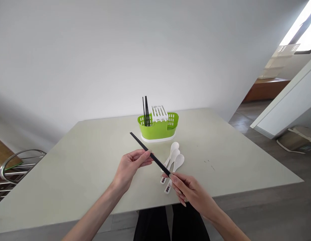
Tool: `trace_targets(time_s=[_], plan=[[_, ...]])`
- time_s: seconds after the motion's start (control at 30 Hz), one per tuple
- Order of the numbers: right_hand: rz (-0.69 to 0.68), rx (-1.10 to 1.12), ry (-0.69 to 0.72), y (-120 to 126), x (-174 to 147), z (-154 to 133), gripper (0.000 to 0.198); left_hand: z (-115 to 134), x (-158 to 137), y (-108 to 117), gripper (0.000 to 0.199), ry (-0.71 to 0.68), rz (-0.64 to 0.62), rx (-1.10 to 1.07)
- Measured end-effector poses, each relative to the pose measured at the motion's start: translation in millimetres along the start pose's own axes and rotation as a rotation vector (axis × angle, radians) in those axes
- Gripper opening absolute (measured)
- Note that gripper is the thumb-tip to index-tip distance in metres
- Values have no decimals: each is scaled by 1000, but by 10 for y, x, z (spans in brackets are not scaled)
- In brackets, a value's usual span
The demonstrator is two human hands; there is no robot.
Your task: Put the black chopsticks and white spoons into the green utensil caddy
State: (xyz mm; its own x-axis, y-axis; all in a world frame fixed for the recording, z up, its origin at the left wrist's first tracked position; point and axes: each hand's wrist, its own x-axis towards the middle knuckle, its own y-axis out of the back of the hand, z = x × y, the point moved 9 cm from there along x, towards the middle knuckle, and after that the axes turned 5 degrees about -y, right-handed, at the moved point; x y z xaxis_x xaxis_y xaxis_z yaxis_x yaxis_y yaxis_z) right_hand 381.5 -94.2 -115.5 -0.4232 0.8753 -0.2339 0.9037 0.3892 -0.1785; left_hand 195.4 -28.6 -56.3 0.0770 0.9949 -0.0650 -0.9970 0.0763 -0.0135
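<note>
A pair of black chopsticks [159, 163] is held slantwise above the table, thin tips toward the upper left. My left hand [132, 164] pinches them near the middle. At the thick ends, my right hand [188, 188] grips them between thumb and fingers. Partly behind the right hand and the chopsticks lie white spoons [179, 161], fanned out with their handles toward me. Beyond the spoons stands a green utensil holder [159, 131] on a white base. Several black chopsticks [146, 112] stand upright in its left compartment, and a white slotted rack [159, 113] tops its middle.
The pale table [95, 160] reaches back to a white wall [155, 57]. A metal rack [20, 167] stands beyond the table's left edge. On the right, past the wall's end, are a floor area and a bag-like object [297, 139].
</note>
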Motion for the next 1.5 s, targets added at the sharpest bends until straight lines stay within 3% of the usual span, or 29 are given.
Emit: trace_targets(time_s=[0.33, 0.5, 0.6, 0.7, 0.83, 0.93, 1.2, 1.5], plan=[[47, -10, 57, 80, -24, -70, 66, 131, 9, -178, 36, -25, -27, 51], [48, -55, 96, 160, -19, -96, 64, 320, 116, -26, 38, -133, 48, 74], [185, -140, 156, 536, 2, -128, 65, 727, 346, 360, 40, -297, 238, 95], [386, -216, 172, 1109, 31, -81, 65, 1239, 590, 808, 42, -495, 464, 132], [595, -261, 184, 1734, 49, 72, 64, 1613, 991, 1042, 36, -556, 531, 251], [641, -278, 177, 1880, 62, 172, 62, 1589, 1316, 972, 29, -494, 475, 351], [588, -387, 132, 1751, 96, 165, 60, 1155, 1948, 710, 27, -362, 340, 654], [582, -393, 136, 1793, 141, 205, 58, 940, 2255, 558, 25, -346, 288, 908]])
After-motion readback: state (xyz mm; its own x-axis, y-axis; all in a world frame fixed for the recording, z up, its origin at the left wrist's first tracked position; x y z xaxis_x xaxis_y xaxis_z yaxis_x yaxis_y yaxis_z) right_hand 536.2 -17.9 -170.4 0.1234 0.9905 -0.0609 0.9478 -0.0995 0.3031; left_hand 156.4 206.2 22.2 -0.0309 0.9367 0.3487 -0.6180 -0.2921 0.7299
